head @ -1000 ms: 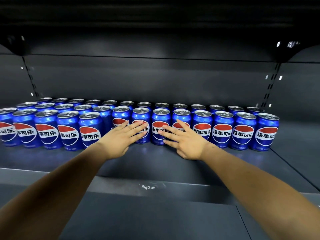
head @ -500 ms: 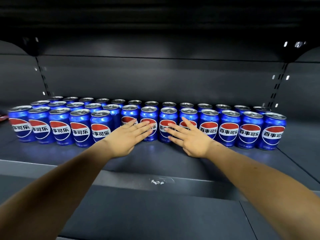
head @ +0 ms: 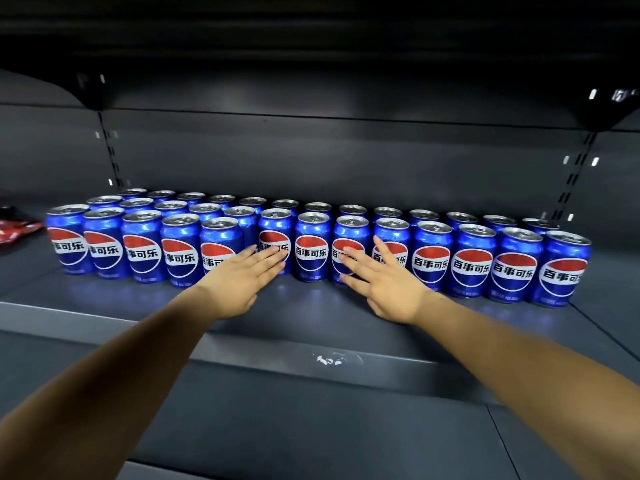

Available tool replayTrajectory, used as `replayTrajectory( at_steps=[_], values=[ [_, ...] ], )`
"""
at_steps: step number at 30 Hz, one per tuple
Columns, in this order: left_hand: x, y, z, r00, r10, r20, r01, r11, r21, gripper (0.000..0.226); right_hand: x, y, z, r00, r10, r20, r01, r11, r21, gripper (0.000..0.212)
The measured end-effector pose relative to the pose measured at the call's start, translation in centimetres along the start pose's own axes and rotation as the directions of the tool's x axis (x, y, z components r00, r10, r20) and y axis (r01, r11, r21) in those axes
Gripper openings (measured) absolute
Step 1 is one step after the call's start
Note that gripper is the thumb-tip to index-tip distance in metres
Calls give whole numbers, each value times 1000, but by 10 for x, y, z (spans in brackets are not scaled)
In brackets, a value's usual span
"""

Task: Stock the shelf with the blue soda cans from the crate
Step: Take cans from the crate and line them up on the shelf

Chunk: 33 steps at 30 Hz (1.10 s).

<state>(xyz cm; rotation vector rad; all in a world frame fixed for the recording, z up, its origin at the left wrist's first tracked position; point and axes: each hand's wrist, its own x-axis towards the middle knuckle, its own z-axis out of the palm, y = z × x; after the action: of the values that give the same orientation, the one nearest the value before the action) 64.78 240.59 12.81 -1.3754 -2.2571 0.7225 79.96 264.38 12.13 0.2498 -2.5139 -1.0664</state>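
Several blue soda cans (head: 311, 251) with red, white and blue labels stand upright in rows across the dark grey shelf (head: 311, 317). Three rows stand at the left end, two along the rest. My left hand (head: 242, 278) lies flat with fingers stretched, its fingertips against the front of a middle can (head: 275, 233). My right hand (head: 381, 282) is also flat with spread fingers, touching the fronts of two cans (head: 349, 237) just right of the middle. Neither hand grips anything. The crate is out of view.
A red packet (head: 14, 226) lies on the shelf at the far left edge. An upper shelf (head: 311, 64) overhangs the cans. Slotted uprights (head: 575, 181) run down the back panel. A lower shelf (head: 311, 427) sits below my forearms.
The view has shifted left, so the can rows sit further right in frame and the red packet has appeared. Both hands stay flat against the middle front cans.
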Motion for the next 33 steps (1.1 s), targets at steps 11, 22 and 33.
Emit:
replayTrajectory(
  at_steps=[11, 22, 33],
  values=[
    [-1, 6, 0, 994, -106, -7, 106, 977, 187, 62, 52, -26, -27, 966, -161, 202, 170, 985, -31, 60],
    [-1, 6, 0, 995, -103, -7, 102, 977, 188, 62, 52, -29, -31, 923, -93, 374, 59, 993, 102, 53],
    [-3, 13, -21, 998, -8, -57, 14, 993, 114, 65, 29, -23, -31, 982, -44, 182, 35, 998, 52, 63]
  ],
)
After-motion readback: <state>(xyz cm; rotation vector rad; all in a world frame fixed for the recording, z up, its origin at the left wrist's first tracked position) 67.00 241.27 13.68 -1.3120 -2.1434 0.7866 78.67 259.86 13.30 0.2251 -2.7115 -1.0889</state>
